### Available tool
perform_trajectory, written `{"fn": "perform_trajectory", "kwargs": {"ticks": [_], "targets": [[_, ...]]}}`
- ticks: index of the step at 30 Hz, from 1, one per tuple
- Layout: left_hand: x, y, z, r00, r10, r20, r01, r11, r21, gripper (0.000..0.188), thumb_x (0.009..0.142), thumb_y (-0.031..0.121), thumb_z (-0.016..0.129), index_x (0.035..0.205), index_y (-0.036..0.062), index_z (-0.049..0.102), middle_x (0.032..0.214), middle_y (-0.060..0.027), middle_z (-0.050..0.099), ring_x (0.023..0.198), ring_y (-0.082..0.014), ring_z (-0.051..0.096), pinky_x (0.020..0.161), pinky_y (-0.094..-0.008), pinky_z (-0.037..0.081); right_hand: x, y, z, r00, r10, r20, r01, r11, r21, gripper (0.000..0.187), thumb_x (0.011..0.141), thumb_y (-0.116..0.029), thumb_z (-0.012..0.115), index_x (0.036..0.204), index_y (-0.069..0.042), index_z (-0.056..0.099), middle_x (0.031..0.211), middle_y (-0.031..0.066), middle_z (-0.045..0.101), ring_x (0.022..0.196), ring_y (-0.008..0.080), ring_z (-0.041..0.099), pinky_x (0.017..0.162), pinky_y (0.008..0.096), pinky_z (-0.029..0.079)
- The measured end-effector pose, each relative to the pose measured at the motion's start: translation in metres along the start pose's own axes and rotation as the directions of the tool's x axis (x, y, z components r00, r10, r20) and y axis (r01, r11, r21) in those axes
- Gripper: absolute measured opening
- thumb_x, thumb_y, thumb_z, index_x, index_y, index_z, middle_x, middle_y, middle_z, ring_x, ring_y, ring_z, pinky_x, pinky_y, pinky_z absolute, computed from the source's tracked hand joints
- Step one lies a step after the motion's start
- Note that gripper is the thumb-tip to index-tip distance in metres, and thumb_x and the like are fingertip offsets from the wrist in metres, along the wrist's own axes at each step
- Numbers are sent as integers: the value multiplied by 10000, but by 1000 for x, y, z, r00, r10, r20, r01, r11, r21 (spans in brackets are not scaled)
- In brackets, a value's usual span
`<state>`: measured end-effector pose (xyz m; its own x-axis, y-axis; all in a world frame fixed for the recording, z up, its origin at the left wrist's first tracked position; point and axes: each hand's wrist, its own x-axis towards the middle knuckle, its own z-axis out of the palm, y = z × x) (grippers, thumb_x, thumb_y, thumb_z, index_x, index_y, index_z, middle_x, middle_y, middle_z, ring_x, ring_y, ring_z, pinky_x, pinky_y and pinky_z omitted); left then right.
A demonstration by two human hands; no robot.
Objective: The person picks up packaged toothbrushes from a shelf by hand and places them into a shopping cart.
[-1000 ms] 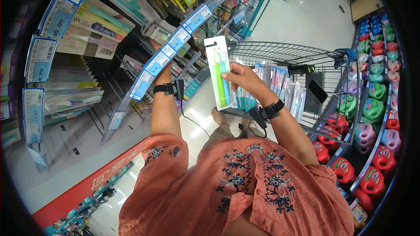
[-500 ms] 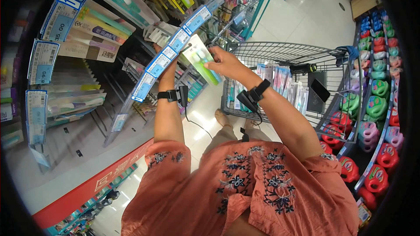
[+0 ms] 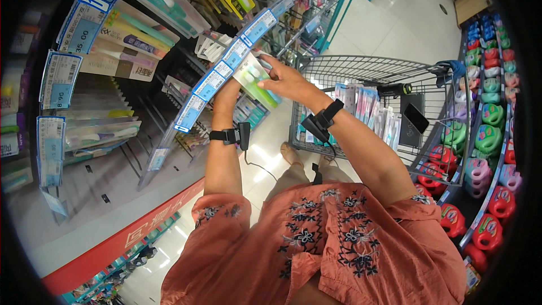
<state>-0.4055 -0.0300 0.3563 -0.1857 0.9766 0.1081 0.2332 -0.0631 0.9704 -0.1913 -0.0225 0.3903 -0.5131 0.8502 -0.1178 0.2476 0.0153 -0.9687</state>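
Note:
My right hand (image 3: 289, 82) is closed on the right edge of a toothbrush pack (image 3: 258, 82), thumb in front. The pack has a clear front, a pale card top and green-and-white toothbrushes inside, and it tilts beside the price-label strip (image 3: 217, 76). My left hand (image 3: 227, 91) reaches up behind that strip and the pack, so its fingers are hidden. Just beyond the strip, a stack of white-edged packs (image 3: 213, 47) hangs on the rack near my left hand. Black bands with small devices circle both wrists.
A wire shopping cart (image 3: 367, 63) stands to the right, holding many toothbrush packs (image 3: 361, 101) and a dark phone (image 3: 416, 118). Hooks with more toothbrush packs (image 3: 127, 56) fill the left. Red and green detergent bottles (image 3: 488, 135) line the far-right shelf.
The whole view has shifted slightly. My left hand has moved right and lower, closer to the toothbrush pack. My right hand keeps its hold, and the pack has turned slightly.

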Motion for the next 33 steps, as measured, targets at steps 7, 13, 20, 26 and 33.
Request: {"fn": "perform_trajectory", "kwargs": {"ticks": [7,13,20,26,33], "targets": [[-21,12,7,996,67,59,-71,995,69,416,883,187,729,1250,18,632,1197,-119,672,1089,-222,624,927,-361,503,0,5,-8,999,-20,34,17,997,78,976,845,-248,769,1592,-38,178,933,98,623,843,176,597,771,318,481],[-18,12,5,971,-196,133,206,976,-67,495,932,284,665,1317,-16,582,1290,-115,637,1176,-208,577,994,-332,453,15,-1,-24,993,-30,117,28,999,19,1140,805,-278,816,1599,-7,44,895,115,627,769,171,605,674,295,484],[-19,10,2,963,-217,157,242,957,-161,473,926,253,674,1309,-13,594,1267,-106,637,1132,-199,574,971,-319,453,27,-14,-34,952,52,301,-62,998,23,1123,793,-263,820,1599,-10,81,924,144,644,742,177,613,626,290,488],[-19,3,5,977,-176,120,197,960,-201,506,890,223,716,1316,-20,586,1270,-111,637,1146,-207,573,978,-327,450,27,-5,-25,979,-65,192,64,998,11,1137,767,-204,830,1597,-16,76,919,146,649,773,204,624,668,311,507],[-22,-5,-2,969,-190,159,227,936,-268,499,890,222,714,1313,-13,593,1272,-114,638,1145,-207,577,970,-334,453,35,-21,-31,960,-16,281,53,991,-124,1143,763,-163,808,1595,-15,39,898,144,656,790,212,633,687,325,516]]}}
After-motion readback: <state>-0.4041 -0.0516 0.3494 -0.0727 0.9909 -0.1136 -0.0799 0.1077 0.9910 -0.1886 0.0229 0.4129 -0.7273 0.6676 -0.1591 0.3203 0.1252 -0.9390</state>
